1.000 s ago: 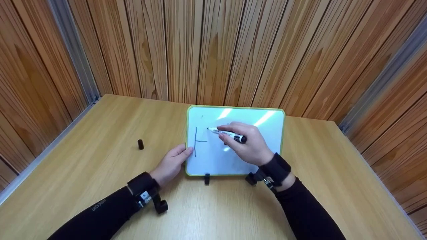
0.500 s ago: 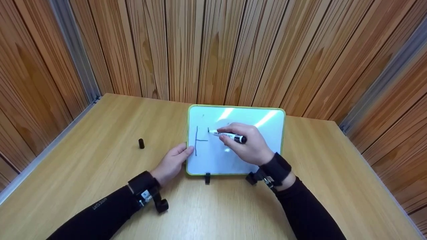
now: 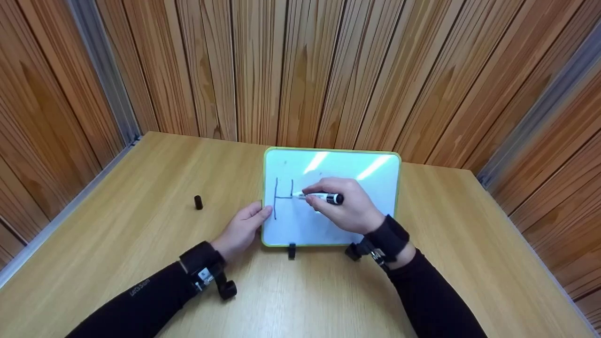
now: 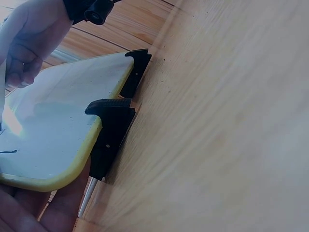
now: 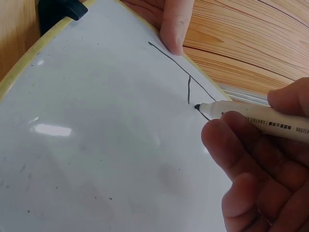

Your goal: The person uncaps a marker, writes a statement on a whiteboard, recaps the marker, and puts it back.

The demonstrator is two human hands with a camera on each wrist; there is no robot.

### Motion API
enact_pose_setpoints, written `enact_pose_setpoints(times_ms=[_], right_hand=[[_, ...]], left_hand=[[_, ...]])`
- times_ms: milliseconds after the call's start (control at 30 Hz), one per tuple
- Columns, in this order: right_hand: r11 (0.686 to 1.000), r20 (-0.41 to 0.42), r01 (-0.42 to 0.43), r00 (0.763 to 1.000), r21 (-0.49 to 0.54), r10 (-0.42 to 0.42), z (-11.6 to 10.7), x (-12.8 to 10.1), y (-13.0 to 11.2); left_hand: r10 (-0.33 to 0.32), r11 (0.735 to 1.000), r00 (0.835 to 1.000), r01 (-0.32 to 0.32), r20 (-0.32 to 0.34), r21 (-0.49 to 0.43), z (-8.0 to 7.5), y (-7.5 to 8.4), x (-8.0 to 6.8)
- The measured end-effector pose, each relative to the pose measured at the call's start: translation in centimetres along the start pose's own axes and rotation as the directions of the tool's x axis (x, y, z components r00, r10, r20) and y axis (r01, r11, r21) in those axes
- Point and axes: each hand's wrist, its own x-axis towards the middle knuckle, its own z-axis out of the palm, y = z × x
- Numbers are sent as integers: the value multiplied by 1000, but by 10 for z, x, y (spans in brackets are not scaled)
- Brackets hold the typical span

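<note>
A whiteboard (image 3: 338,230) with a yellow-green rim leans back on black feet (image 4: 113,137) on the table. My left hand (image 3: 242,232) grips its left edge, the thumb (image 5: 176,29) on the front face and the fingers behind. In my right hand (image 3: 350,204) a white marker (image 3: 321,197) with a black end is pinched between thumb and fingers. Its dark tip touches the board, or nearly so, at the lower end of a short vertical stroke. To the left are a long vertical line (image 3: 275,206) and a short crossbar from its middle.
A small black marker cap (image 3: 198,202) stands on the wooden table (image 3: 155,225), left of the board. Wood-panelled walls (image 3: 300,70) close off the back and both sides. Dark camera straps (image 3: 202,258) sit on both wrists.
The marker tip has moved down the board with my right hand, leaving a second vertical stroke that reaches about the crossbar's right end. My left hand keeps its grip on the edge.
</note>
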Motion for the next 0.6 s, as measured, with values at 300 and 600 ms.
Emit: enact_pose_setpoints(times_ms=[300, 600], right_hand=[[1000, 39, -28, 999, 0, 28, -1, -1, -2], [996, 93, -73, 993, 45, 68, -1, 0, -4]], left_hand=[[-2, 1000, 1000, 2, -9, 15, -1, 0, 1], [-1, 1000, 1000, 1, 4, -10, -1, -2, 0]])
